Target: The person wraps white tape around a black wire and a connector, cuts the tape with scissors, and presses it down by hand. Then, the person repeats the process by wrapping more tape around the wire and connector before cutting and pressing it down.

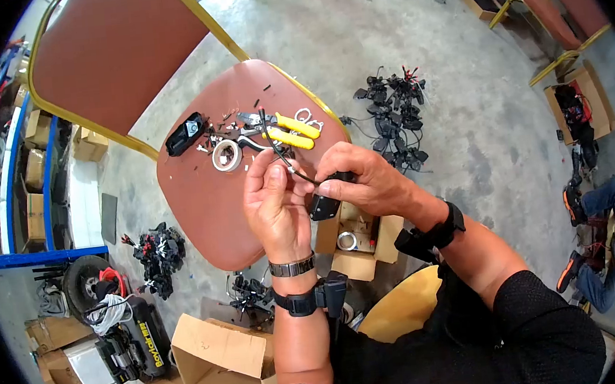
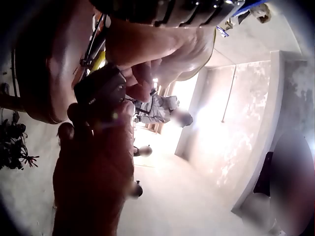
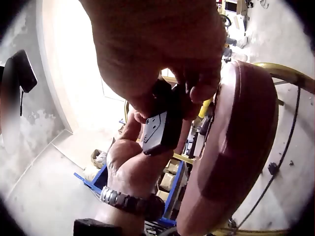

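On concrete floor (image 1: 464, 142), red chair (image 1: 198, 194), black connector (image 1: 323, 207)

You are holding a matt black plastic housing (image 1: 323, 207), its smooth shell catching little light, and a thin black wire (image 1: 284, 159) in a dull sheath. At twelve o'clock from it, glossy yellow plastic grips are shining on the metal pliers (image 1: 293, 132). The chair seat (image 1: 199, 201) is showing a smooth reddish-brown vinyl-like cover, its frame (image 1: 216, 28) gleaming in gold-coloured metal. A steel-link watch band (image 1: 292, 268) is glinting at six o'clock. The rough grey concrete floor (image 1: 352, 34) is spreading around, a matt brown cardboard box (image 1: 223, 360) resting at seven o'clock.
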A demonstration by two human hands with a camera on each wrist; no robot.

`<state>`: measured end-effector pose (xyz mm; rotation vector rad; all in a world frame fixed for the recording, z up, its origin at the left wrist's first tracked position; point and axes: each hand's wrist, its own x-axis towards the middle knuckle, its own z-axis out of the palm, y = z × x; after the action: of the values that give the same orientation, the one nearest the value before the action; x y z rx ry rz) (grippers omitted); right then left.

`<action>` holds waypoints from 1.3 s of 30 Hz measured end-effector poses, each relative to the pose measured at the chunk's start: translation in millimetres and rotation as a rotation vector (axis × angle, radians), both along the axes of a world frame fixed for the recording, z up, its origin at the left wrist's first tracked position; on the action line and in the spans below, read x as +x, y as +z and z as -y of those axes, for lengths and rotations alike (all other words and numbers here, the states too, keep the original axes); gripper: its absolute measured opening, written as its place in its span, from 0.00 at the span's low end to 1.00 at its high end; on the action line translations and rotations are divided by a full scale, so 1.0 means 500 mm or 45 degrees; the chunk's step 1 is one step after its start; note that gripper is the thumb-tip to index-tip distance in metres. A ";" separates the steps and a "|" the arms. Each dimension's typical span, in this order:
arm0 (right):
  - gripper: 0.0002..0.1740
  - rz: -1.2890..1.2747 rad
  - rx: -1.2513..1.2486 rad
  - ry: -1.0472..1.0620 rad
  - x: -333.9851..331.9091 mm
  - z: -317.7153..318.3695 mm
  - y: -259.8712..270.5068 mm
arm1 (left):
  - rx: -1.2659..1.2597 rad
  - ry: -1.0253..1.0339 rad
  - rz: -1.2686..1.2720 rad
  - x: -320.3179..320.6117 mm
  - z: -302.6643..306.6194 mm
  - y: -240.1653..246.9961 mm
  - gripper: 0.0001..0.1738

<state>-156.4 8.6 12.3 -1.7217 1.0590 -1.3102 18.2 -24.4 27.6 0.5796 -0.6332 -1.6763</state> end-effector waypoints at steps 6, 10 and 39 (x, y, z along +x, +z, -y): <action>0.09 0.083 0.135 0.061 -0.012 -0.026 -0.001 | 0.004 -0.054 0.045 0.000 -0.025 -0.005 0.17; 0.11 0.318 0.499 0.194 -0.022 -0.036 0.007 | -0.052 -0.141 0.056 0.007 -0.039 -0.007 0.21; 0.16 0.509 0.840 0.381 -0.011 -0.044 -0.003 | -0.202 -0.050 0.140 0.014 -0.056 -0.001 0.26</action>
<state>-161.8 30.7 10.8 -1.0203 0.8297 -0.9171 25.4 3.8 27.2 0.5506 -0.8534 -1.6217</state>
